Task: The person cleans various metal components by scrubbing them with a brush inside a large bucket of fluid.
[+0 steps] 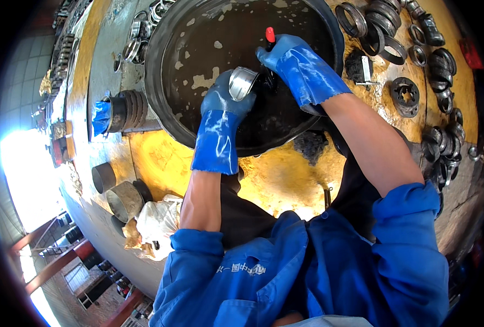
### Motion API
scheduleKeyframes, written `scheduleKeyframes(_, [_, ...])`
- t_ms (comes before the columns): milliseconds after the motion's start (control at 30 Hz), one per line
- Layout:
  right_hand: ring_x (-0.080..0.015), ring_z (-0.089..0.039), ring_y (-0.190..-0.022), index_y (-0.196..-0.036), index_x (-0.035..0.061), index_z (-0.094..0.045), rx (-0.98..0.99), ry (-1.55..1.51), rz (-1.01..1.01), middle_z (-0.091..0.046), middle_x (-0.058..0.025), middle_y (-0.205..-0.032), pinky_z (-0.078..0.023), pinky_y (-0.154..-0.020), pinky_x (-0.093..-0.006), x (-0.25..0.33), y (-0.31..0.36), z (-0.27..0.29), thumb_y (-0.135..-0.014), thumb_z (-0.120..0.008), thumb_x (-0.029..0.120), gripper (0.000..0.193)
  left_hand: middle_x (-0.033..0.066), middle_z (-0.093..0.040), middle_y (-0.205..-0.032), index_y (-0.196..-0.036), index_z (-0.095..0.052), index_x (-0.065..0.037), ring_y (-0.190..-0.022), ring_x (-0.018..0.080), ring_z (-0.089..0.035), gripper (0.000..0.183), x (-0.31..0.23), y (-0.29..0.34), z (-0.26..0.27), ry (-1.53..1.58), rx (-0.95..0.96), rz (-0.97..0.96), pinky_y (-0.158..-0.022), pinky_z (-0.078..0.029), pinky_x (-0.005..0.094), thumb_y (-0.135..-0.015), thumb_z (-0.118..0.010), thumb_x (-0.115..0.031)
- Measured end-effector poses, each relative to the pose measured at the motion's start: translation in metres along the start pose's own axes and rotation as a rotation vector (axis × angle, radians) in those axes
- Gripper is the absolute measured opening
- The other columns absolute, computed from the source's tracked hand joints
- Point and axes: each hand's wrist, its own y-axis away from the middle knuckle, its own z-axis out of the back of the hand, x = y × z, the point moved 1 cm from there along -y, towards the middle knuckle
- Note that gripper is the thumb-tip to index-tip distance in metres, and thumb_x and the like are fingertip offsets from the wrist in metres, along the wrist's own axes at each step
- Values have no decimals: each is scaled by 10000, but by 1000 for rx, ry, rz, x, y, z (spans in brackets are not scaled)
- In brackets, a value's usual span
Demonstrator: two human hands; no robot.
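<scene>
Your left hand (223, 95), grip closed on a shiny curved metal piece (243, 83), twelve o'clock, over the dark basin (156, 82), your right hand (285, 52), grip around a red-tipped handle (270, 36), just past twelve

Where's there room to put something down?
Yellow surface shows bare between the round basin and the person's blue jacket, beside a dark clump. Another patch lies between the left forearm and the grey cylinders. Right of the basin, metal rings crowd together.

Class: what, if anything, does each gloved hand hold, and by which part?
The left hand holds a silver piece by its left side; exact finger placement is unclear. The right hand grips a red-ended tool by its handle.
</scene>
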Motion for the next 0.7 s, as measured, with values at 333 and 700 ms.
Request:
scheduleKeyframes(333, [-343, -713, -985, -1121, 101, -744, -27, -336, 13, -747, -157, -1078, -553, -914, -410, 3, 4, 2, -857, -709, 502, 481, 186, -693, -1217, -1332, -607, -67, -1080, 380, -686, 680, -17, 34, 48, -174, -326, -503, -931, -571, 440, -725, -840, -267])
scheduleKeyframes(700, [-144, -702, -931, -1208, 61, -725, 138, -893, -7, -760, -57, -1066, -552, -846, -305, 7, -3, -21, -985, -696, 265, 304, 171, -670, -1260, -1321, -591, 47, -1167, 246, -641, 662, -8, 43, 71, 834, -258, -327, -1040, -485, 369, -750, -864, -145])
